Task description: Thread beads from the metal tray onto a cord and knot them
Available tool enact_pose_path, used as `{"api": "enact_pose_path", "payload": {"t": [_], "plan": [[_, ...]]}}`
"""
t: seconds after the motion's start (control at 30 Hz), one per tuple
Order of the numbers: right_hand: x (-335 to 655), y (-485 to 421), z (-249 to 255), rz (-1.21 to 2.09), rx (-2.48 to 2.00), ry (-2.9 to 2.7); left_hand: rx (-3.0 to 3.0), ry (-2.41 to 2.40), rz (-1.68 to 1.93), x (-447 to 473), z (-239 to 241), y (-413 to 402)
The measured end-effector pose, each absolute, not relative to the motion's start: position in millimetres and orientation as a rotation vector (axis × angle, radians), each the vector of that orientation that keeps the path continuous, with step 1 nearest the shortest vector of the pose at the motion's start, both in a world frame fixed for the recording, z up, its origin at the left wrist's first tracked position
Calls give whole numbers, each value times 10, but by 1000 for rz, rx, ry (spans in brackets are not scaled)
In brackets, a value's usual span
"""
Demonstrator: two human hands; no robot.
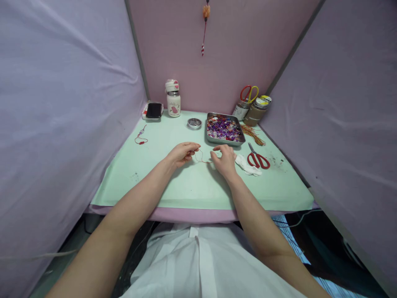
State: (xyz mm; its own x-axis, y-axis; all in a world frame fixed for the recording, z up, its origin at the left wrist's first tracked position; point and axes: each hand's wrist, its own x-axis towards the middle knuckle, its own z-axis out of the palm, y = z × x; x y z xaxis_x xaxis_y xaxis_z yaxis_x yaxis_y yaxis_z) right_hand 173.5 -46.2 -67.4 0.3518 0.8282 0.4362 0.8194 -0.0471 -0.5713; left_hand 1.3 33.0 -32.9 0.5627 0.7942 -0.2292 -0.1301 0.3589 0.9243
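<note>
White clothes [167, 260] below the near edge of the surface [192, 194]; your left hand [182, 154] pinches thread [203, 161]; your right hand's [224, 160] thumb and forefinger spread.

A mint-green table [192, 192] stands between lilac side walls [68, 91] — pink wall [173, 49] behind.

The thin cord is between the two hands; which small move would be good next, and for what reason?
Perhaps the right hand should pinch the thin cord between thumb and index finger: those look apart, while the left hand seems to grip it at the fingertips and it hangs slack between.
</note>
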Motion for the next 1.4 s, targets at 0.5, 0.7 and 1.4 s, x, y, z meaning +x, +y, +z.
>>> {"api": "enact_pose_path", "payload": {"t": [0.5,0.7,1.4], "plan": [[1983,-418,-750,-2,-2045,-1279,923,541,552,-91,-166,332],[1891,-462,-727,-171,-1885,-1375,889,680,560,-44,-237,335],[1291,-611,-628,-168,-1241,-2085,962,735,498,48,-387,334]]}}
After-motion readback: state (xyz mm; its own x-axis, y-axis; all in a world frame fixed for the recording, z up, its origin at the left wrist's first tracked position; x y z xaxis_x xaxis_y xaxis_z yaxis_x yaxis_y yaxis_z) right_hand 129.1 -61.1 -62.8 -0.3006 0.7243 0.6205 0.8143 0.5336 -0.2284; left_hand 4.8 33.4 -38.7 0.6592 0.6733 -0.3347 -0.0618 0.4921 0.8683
